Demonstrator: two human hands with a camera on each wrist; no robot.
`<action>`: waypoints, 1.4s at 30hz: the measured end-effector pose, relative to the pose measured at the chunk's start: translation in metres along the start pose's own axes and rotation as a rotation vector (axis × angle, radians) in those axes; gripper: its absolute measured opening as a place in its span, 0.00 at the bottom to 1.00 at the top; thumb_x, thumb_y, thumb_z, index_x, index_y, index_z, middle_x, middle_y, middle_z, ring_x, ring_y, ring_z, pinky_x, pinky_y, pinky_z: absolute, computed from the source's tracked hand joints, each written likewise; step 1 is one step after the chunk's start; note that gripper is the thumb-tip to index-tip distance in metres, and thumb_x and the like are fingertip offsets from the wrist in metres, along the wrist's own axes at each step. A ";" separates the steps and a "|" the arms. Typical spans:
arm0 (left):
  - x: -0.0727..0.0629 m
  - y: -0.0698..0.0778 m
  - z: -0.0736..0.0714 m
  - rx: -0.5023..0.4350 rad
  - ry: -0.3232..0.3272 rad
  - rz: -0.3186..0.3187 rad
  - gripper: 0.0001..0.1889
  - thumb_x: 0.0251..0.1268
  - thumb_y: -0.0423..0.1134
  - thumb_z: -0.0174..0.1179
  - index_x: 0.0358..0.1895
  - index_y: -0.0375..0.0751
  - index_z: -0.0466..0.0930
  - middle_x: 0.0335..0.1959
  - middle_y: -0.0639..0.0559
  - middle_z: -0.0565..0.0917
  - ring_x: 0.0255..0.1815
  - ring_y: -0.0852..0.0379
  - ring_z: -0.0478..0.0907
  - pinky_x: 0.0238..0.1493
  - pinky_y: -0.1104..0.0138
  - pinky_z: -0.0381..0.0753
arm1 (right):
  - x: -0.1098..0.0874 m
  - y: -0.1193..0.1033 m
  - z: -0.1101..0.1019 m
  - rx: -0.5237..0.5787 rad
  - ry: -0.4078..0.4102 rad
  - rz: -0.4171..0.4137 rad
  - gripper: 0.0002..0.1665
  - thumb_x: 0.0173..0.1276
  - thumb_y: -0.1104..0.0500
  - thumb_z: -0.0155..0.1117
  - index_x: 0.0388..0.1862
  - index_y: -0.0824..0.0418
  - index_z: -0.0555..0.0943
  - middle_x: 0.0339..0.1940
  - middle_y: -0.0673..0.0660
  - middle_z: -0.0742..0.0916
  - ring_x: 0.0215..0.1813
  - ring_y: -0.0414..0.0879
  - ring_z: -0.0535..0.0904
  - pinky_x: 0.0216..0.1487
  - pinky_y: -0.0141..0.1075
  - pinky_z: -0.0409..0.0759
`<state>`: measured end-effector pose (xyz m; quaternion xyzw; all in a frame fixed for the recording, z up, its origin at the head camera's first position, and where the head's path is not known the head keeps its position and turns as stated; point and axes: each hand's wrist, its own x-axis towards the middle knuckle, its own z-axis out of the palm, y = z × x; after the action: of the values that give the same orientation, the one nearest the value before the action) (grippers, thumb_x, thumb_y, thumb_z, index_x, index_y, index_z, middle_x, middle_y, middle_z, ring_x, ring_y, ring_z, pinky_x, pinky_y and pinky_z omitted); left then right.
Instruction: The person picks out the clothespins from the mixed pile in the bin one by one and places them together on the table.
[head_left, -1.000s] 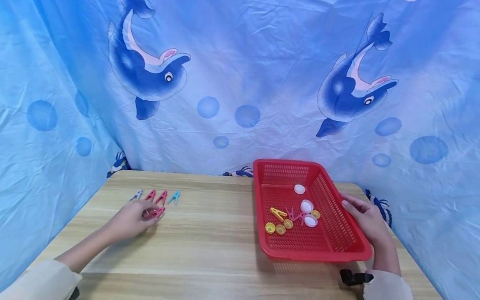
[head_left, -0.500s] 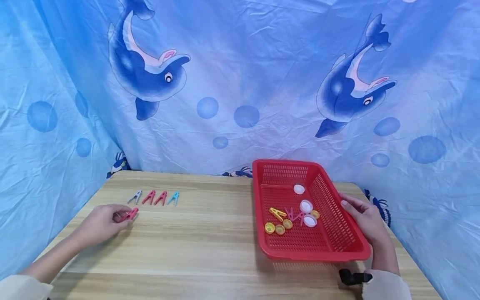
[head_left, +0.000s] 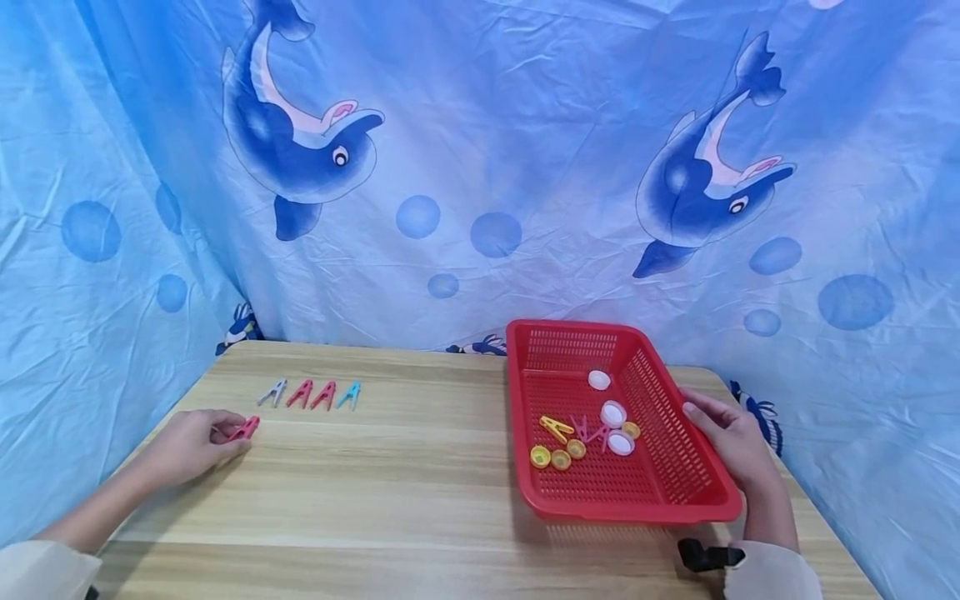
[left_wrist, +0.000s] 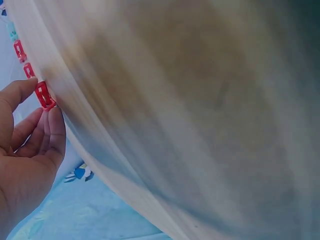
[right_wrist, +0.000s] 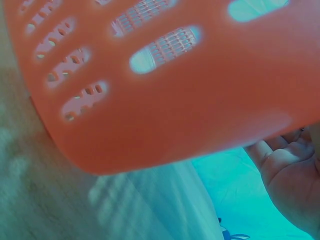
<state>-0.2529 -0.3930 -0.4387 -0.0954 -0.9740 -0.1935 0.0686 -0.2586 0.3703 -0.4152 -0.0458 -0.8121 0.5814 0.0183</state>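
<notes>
My left hand (head_left: 191,446) pinches a red clothespin (head_left: 245,428) between thumb and fingertips, low over the left of the table. In the left wrist view, that clothespin (left_wrist: 43,95) sits between the thumb tip and the fingers. Just beyond is a row: a grey-white clothespin (head_left: 273,392), two red clothespins (head_left: 324,395) and a light blue clothespin (head_left: 350,395). My right hand (head_left: 738,442) grips the right rim of a red plastic basket (head_left: 630,508), thumb over the edge. Inside lie a yellow clothespin (head_left: 556,428), pink clothespins (head_left: 580,427), white caps (head_left: 620,442) and several yellow caps (head_left: 561,459).
The wooden table (head_left: 390,492) spreads between the left hand and the basket. A blue dolphin-printed cloth (head_left: 465,167) hangs behind and along both sides of the table. A black strap piece (head_left: 708,556) shows at the right cuff.
My left hand has carried the red clothespin leftward from below the row, uncovering the grey-white and red clothespins. My right hand and the basket have stayed in place.
</notes>
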 end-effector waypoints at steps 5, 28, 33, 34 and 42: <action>0.004 -0.001 -0.001 -0.011 -0.021 0.001 0.24 0.60 0.43 0.75 0.49 0.24 0.84 0.34 0.50 0.87 0.34 0.53 0.84 0.36 0.58 0.84 | 0.000 -0.001 0.000 -0.006 -0.001 -0.003 0.45 0.70 0.35 0.64 0.81 0.49 0.65 0.59 0.54 0.85 0.48 0.52 0.89 0.45 0.50 0.87; 0.017 -0.011 -0.001 -0.041 -0.070 0.012 0.28 0.61 0.51 0.73 0.52 0.28 0.85 0.35 0.55 0.86 0.36 0.56 0.84 0.37 0.64 0.83 | 0.002 -0.001 -0.001 -0.022 -0.006 -0.033 0.44 0.71 0.35 0.62 0.80 0.52 0.66 0.58 0.56 0.85 0.47 0.51 0.89 0.44 0.49 0.88; 0.022 -0.009 -0.010 -0.076 -0.079 0.030 0.26 0.63 0.47 0.73 0.52 0.26 0.84 0.35 0.52 0.87 0.35 0.55 0.84 0.33 0.66 0.82 | 0.001 -0.002 0.000 -0.013 -0.001 -0.020 0.44 0.71 0.35 0.63 0.80 0.51 0.67 0.60 0.59 0.84 0.47 0.52 0.89 0.44 0.50 0.87; 0.024 -0.007 -0.012 -0.082 -0.084 0.027 0.26 0.63 0.46 0.72 0.53 0.25 0.83 0.35 0.51 0.86 0.35 0.55 0.84 0.32 0.67 0.82 | 0.000 -0.002 0.000 -0.012 0.000 -0.019 0.44 0.71 0.35 0.63 0.80 0.51 0.67 0.60 0.59 0.84 0.47 0.52 0.89 0.44 0.50 0.87; 0.054 0.028 -0.021 -0.068 -0.085 0.091 0.26 0.66 0.47 0.71 0.54 0.24 0.83 0.37 0.49 0.87 0.37 0.53 0.85 0.36 0.61 0.86 | 0.000 -0.001 0.001 0.018 -0.005 -0.040 0.43 0.72 0.37 0.63 0.79 0.52 0.67 0.54 0.51 0.87 0.47 0.53 0.90 0.44 0.50 0.87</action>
<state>-0.2972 -0.3670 -0.4003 -0.1500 -0.9635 -0.2191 0.0328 -0.2582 0.3694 -0.4147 -0.0282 -0.8076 0.5883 0.0284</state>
